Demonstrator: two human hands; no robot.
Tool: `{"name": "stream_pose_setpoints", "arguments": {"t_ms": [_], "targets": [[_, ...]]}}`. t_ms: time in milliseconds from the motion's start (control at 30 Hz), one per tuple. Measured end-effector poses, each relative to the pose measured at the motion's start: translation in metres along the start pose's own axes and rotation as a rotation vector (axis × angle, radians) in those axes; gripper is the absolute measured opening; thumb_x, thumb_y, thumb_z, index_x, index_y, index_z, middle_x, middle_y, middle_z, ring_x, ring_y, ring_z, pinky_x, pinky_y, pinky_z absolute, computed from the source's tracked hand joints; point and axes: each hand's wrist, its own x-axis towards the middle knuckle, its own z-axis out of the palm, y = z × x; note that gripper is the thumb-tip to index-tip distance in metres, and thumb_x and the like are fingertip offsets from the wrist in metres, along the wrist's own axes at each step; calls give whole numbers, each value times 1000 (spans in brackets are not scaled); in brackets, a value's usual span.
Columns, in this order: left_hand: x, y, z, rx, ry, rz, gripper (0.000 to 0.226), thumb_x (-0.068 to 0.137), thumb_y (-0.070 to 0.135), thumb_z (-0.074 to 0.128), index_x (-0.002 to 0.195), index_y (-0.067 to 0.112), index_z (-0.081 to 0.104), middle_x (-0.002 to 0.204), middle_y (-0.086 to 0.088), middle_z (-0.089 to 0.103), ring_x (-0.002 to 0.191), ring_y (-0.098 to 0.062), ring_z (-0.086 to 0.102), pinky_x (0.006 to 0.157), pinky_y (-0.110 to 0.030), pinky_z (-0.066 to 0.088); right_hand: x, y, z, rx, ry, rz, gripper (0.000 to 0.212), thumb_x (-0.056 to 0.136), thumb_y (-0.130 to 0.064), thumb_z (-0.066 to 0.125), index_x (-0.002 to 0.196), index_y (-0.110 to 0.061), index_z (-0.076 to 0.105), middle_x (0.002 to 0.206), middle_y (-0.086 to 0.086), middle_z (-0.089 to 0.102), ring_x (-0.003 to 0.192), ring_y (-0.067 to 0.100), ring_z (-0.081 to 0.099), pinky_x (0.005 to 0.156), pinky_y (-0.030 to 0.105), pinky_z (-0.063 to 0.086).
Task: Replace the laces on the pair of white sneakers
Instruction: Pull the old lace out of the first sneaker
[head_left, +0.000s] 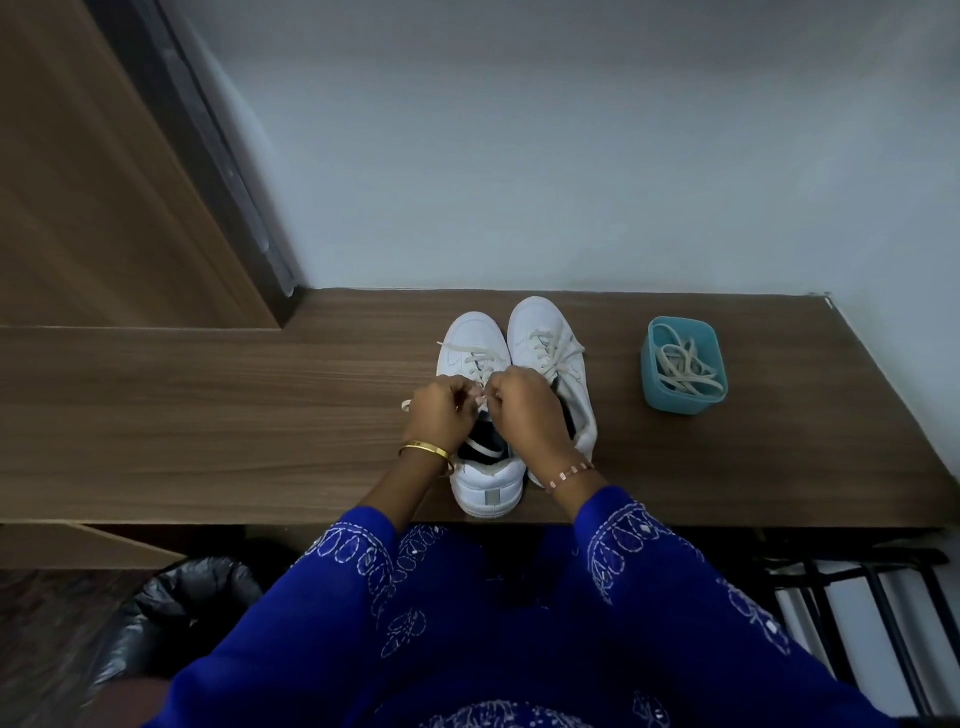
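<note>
Two white sneakers stand side by side on the wooden table (208, 415), toes pointing away from me. The left sneaker (475, 338) is the nearer one and the right sneaker (540, 327) sits a little further back. Both carry off-white laces. My left hand (441, 415) and my right hand (519, 410) meet over the upper eyelets of the left sneaker, each pinching its lace (483, 401) with curled fingers. One loose lace end (406, 405) sticks out to the left of my left hand. The right sneaker's laces (558, 353) lie tied.
A teal square tub (654, 389) at the right of the table holds a heap of off-white laces (685, 369). A wall rises behind the table, a wooden panel at the far left. Below the table edge are a black bag (197, 587) and a black rack (857, 577).
</note>
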Motion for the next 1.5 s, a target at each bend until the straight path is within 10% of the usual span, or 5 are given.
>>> {"name": "stream_pose_setpoints", "arguments": {"t_ms": [433,800,1500], "targets": [[-10,-6,1,50,-37,114,7,83,-3,55,84,0,61,87,-15,63,78,-27,56,58,-22,23,-11,0,6,143,-3,88,14,85,-11,52,82,-2,62,78,14,62,77,29,58,64,40,50],[-4,-19,4,-78,-69,71,5,84,0,58,80,1,60,82,-12,64,73,-19,54,65,-24,37,2,-3,-11,-168,-200,-160,17,89,-9,44,95,-3,59,90,16,61,84,31,57,65,33,35],[-14,-19,9,-208,-30,61,6,81,15,55,76,14,53,79,-2,56,75,-19,53,70,-32,44,-5,7,-2,36,-103,-65,13,90,-5,47,97,-3,58,93,14,65,88,29,59,72,33,42]]}}
